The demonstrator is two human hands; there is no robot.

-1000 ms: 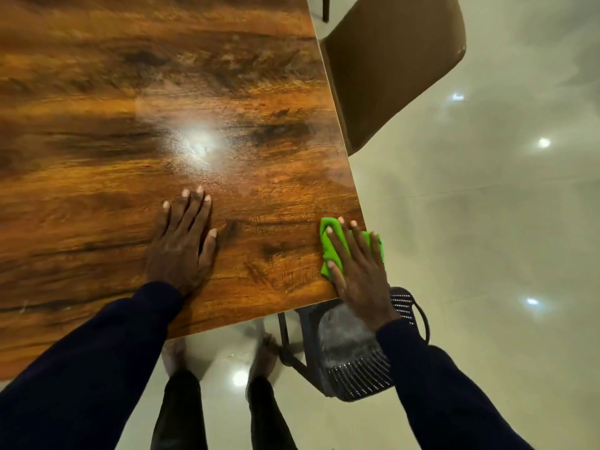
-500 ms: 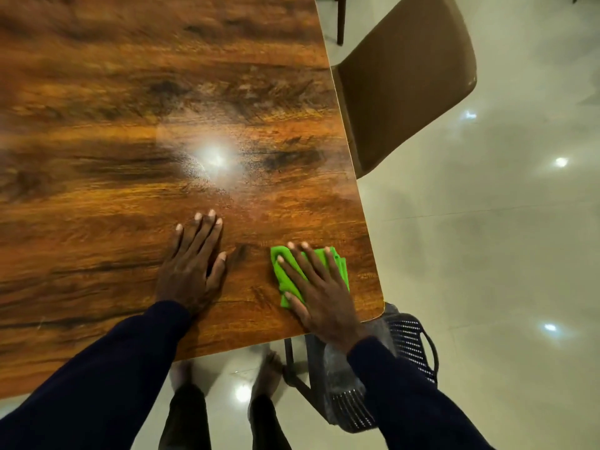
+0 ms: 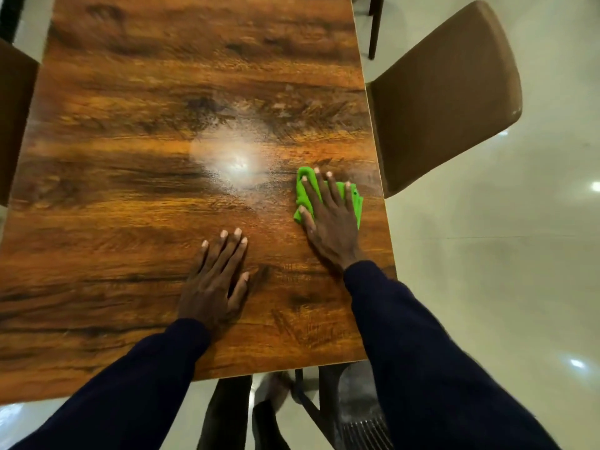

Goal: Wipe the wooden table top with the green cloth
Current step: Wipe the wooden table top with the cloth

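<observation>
- Nearest, below the near edge of the wooden table top (image 3: 130, 222), a dark trouser leg (image 3: 224, 414) stood on the pale glossy floor (image 3: 487, 271). A black slotted plastic object (image 3: 367, 430) sat under the table top's near right corner, too blurred to name.
- Two dark blue sleeves reached in over the near edge of the table top.
- The left hand (image 3: 214, 280) lay flat on the bare wood, a little in from the near edge, fingers straight and close together, grasping nothing.
- Farther in and close to the table top's right edge, the right hand (image 3: 331, 222) pressed down with spread, straight fingers on the green cloth (image 3: 356, 207), not clenched round it.
- The cloth lay bunched on the table top under that palm, showing past the fingers on both sides.
- Just left of the cloth, a bright lamp reflection (image 3: 237, 164) shone on the table top's middle.
- A brown padded chair (image 3: 444, 92) stood against the table top's right edge; another brown chair (image 3: 13, 125) showed at its left edge.
</observation>
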